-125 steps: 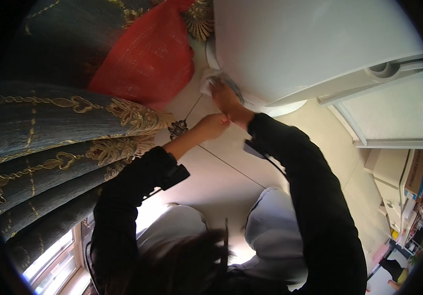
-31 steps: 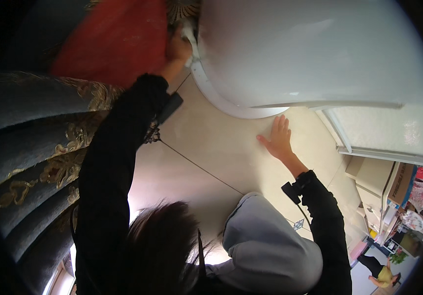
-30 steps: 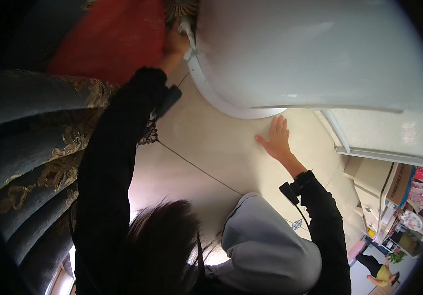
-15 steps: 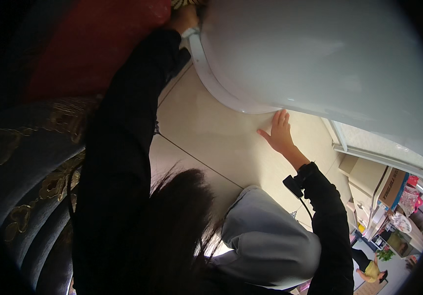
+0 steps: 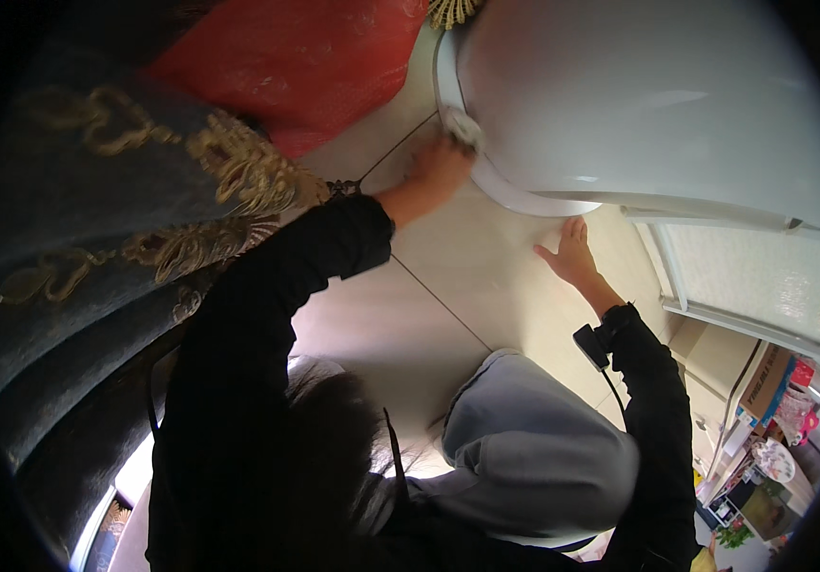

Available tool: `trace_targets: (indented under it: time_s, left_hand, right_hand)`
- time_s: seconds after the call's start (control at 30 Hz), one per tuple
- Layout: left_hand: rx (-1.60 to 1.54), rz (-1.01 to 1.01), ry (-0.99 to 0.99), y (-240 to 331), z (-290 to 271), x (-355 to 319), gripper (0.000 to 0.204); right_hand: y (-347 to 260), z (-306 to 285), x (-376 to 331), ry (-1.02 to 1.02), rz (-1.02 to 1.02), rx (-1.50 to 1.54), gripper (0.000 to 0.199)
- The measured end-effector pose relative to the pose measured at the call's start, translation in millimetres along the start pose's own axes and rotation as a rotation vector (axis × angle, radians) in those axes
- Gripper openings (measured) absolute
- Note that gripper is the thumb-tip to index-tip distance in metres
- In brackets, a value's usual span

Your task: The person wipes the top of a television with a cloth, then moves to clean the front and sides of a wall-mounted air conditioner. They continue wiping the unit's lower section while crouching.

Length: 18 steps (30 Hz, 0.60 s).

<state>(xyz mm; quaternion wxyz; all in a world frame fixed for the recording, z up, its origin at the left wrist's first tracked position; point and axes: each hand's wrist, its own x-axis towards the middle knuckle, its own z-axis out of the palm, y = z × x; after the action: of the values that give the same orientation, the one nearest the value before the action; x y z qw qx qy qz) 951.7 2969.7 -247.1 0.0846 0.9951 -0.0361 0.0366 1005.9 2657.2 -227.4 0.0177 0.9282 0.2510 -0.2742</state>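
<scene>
A large, glossy white curved panel [image 5: 658, 114] stands in front of me, with a pale rim [image 5: 501, 186] along its foot. My left hand [image 5: 440, 172] reaches in from the left, its fingers closed round a crumpled pale cloth [image 5: 464, 126] pressed against that rim. The hand is slightly smeared by motion. My right hand [image 5: 574, 253] is open with its fingers stretched out, the tips at the panel's lower edge near the rim's right end. It holds nothing.
On the left hangs a dark curtain [image 5: 143, 200] with gold trim, beside a red bag-like thing [image 5: 315, 67]. Light floor tiles [image 5: 429, 276] lie under my hands. A white-framed panel [image 5: 734, 276], a cardboard box [image 5: 766, 383] and household clutter are at the right.
My left hand has come nearer and to the right along the rim, bringing the cloth into sight. The right hand stays at the panel's edge. The view has shifted, showing more red thing and curtain.
</scene>
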Motion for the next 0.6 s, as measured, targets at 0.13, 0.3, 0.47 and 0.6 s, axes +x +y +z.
trace_targets:
  time_s: [0.13,0.3,0.47,0.6]
  left_hand:
    - [-0.209,0.214,-0.398,73,7,-33,0.02]
    - [-0.57,0.242,-0.27,67,-12,-44,0.027]
    - [-0.656,-0.132,-0.096,-12,-28,-5,0.036]
    - [-0.76,-0.339,0.015,-60,-3,25,0.054]
  right_hand:
    - [7,1,2,-0.021,0.009,-0.049,0.1]
    - [15,5,3,-0.018,0.017,-0.059,0.1]
    - [12,4,5,-0.03,0.027,-0.073,0.098]
    - [9,1,5,-0.064,0.03,-0.08,0.098]
